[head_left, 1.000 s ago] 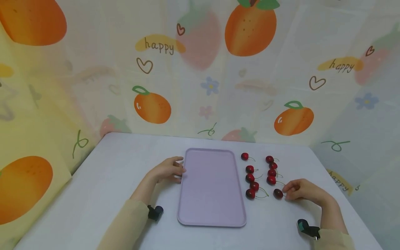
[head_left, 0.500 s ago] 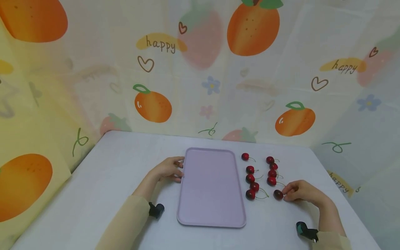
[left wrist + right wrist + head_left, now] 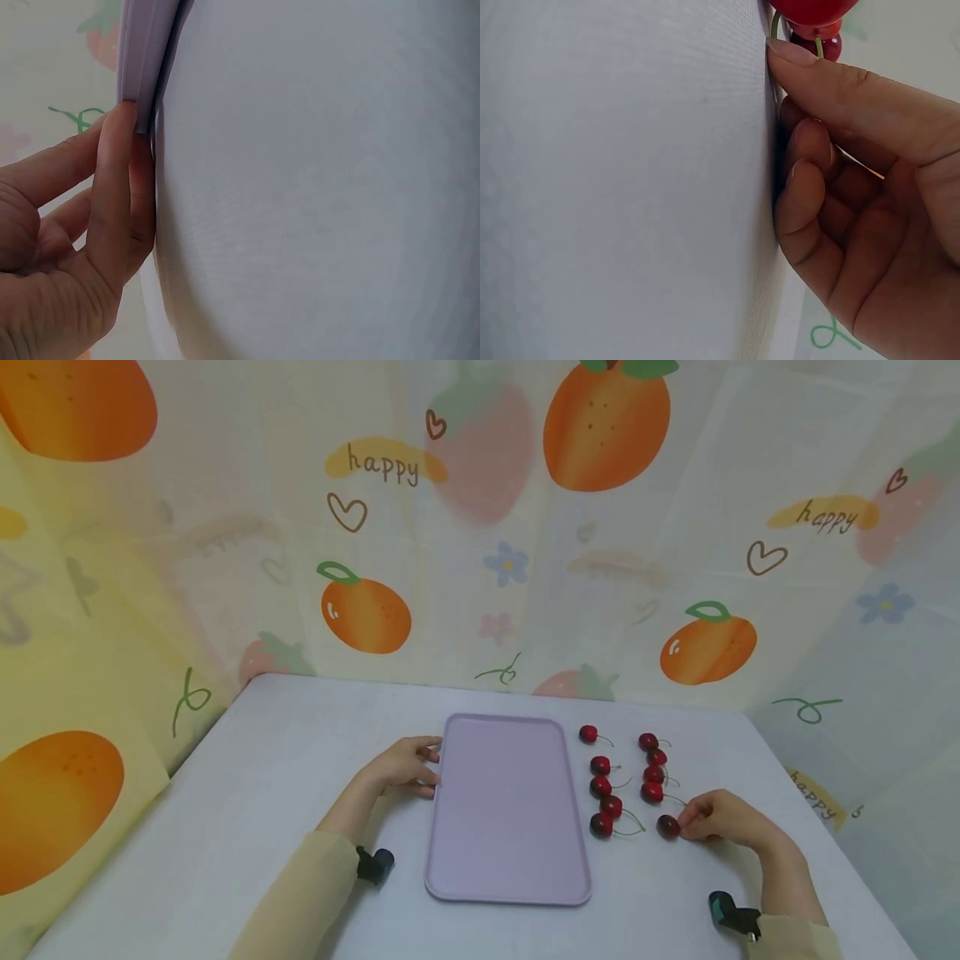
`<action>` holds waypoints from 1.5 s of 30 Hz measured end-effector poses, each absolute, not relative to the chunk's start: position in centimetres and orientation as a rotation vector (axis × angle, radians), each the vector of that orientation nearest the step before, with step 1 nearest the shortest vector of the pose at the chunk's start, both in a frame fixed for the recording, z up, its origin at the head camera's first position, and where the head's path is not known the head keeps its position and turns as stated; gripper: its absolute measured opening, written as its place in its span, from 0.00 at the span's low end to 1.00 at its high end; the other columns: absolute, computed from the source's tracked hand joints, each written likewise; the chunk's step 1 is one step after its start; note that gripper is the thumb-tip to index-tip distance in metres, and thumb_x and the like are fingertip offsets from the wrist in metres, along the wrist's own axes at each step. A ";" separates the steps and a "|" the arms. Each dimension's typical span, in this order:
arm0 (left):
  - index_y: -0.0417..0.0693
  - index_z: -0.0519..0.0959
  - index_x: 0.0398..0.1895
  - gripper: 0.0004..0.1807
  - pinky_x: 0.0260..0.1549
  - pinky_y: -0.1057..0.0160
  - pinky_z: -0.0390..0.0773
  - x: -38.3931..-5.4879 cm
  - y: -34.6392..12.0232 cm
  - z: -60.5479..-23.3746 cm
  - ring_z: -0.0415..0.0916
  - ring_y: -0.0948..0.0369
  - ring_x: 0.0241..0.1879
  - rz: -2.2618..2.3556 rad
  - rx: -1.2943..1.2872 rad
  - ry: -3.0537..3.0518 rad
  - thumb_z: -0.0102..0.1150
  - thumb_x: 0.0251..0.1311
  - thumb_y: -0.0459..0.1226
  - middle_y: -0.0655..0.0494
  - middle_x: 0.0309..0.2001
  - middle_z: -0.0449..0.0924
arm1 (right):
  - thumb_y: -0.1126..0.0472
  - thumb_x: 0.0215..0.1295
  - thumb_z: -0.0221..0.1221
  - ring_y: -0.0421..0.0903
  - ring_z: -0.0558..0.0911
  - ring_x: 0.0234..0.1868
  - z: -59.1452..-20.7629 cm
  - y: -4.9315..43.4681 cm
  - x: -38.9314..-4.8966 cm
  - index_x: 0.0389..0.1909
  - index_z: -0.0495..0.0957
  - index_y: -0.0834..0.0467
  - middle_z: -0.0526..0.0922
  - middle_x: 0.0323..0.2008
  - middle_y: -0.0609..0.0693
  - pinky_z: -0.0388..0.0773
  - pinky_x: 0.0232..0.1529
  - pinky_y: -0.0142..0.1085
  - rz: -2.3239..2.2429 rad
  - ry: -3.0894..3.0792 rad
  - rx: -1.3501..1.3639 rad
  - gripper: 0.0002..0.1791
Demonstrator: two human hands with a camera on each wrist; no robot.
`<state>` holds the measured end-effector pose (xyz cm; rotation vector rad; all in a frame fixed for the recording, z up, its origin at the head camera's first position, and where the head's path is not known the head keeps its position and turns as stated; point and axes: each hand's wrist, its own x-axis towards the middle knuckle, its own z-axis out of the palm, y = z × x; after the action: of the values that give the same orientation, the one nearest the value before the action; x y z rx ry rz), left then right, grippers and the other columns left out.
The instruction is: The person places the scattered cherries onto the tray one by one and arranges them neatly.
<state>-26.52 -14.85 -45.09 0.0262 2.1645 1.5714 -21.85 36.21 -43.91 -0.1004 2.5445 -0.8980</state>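
A pale purple tray (image 3: 510, 810) lies on the white table in the head view. Along its left edge is my left hand (image 3: 401, 766), fingers relaxed; in the left wrist view a fingertip (image 3: 124, 116) touches the outside of the rim. To the tray's right, several dark red cherries with green stems stand in two rough columns. At the near end of the right column lies a cherry (image 3: 668, 827); my right hand (image 3: 723, 818) pinches its stem (image 3: 775, 26) between thumb and finger, the other fingers curled below, as the right wrist view shows.
One column of cherries (image 3: 600, 787) runs close beside the tray's right edge. Farther right, more cherries (image 3: 652, 792) sit just beyond my right hand. A fruit-printed cloth (image 3: 450, 560) hangs behind the white table (image 3: 300, 760).
My left fingertips have drawn back slightly from over the tray's rim to its outer edge. The right hand has edged left, closer in to the near cherry. Tray and cherries stay put.
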 end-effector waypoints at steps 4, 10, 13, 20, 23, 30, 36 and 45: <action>0.40 0.57 0.76 0.45 0.33 0.64 0.90 -26.5 -14.8 -45.0 0.78 0.60 0.35 1.569 0.030 2.163 0.61 0.53 0.20 0.36 0.61 0.67 | 0.63 0.61 0.64 0.44 0.74 0.32 -43.9 36.2 -21.8 0.38 0.83 0.63 0.80 0.28 0.47 0.74 0.29 0.29 -0.880 2.551 -0.080 0.08; 0.40 0.57 0.75 0.45 0.33 0.64 0.90 -26.6 -14.6 -45.1 0.79 0.60 0.32 1.572 0.018 2.158 0.61 0.53 0.19 0.36 0.61 0.67 | 0.62 0.60 0.65 0.44 0.74 0.32 -43.8 36.1 -21.7 0.37 0.83 0.61 0.81 0.29 0.48 0.77 0.30 0.30 -0.843 2.585 -0.023 0.07; 0.41 0.57 0.75 0.45 0.33 0.64 0.90 -26.7 -14.5 -45.2 0.79 0.60 0.32 1.578 0.012 2.152 0.61 0.53 0.19 0.36 0.61 0.67 | 0.61 0.60 0.65 0.44 0.74 0.31 -43.7 36.0 -21.5 0.35 0.83 0.61 0.80 0.28 0.48 0.76 0.29 0.30 -0.815 2.610 -0.016 0.07; 0.40 0.57 0.75 0.45 0.32 0.64 0.90 -26.8 -14.3 -45.1 0.78 0.59 0.32 1.571 0.030 2.154 0.62 0.52 0.19 0.36 0.61 0.67 | 0.59 0.58 0.67 0.43 0.75 0.30 -43.6 36.0 -21.3 0.33 0.84 0.60 0.80 0.24 0.46 0.76 0.28 0.30 -0.770 2.644 -0.005 0.08; 0.40 0.58 0.75 0.45 0.32 0.65 0.90 -26.7 -14.3 -45.1 0.78 0.59 0.32 1.570 0.024 2.157 0.62 0.52 0.19 0.36 0.61 0.68 | 0.59 0.58 0.67 0.44 0.75 0.29 -43.6 36.0 -21.3 0.33 0.84 0.61 0.80 0.24 0.47 0.76 0.28 0.30 -0.769 2.654 -0.020 0.08; 0.42 0.58 0.75 0.45 0.33 0.64 0.90 -26.8 -14.5 -45.1 0.78 0.59 0.33 1.571 0.015 2.160 0.62 0.53 0.20 0.37 0.62 0.68 | 0.58 0.59 0.66 0.43 0.74 0.29 -43.5 36.2 -21.4 0.29 0.80 0.60 0.78 0.23 0.47 0.73 0.27 0.31 -0.807 2.669 -0.038 0.09; 0.41 0.57 0.76 0.45 0.34 0.63 0.90 -26.8 -14.7 -45.1 0.79 0.59 0.34 1.565 0.026 2.160 0.62 0.53 0.20 0.36 0.63 0.67 | 0.57 0.60 0.65 0.42 0.74 0.30 -43.5 36.2 -21.2 0.29 0.78 0.60 0.77 0.24 0.47 0.72 0.28 0.30 -0.843 2.677 -0.087 0.10; 0.41 0.58 0.75 0.45 0.34 0.63 0.90 -26.7 -14.9 -45.3 0.79 0.59 0.34 1.562 0.020 2.176 0.62 0.53 0.20 0.36 0.62 0.68 | 0.61 0.62 0.62 0.41 0.75 0.31 -42.8 35.2 -21.5 0.37 0.82 0.62 0.81 0.29 0.50 0.78 0.30 0.29 -0.945 2.685 -0.191 0.08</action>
<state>-26.72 -14.93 -45.32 0.0197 2.1756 1.5621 -21.46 35.25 -42.83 -0.1914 2.6854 -0.9453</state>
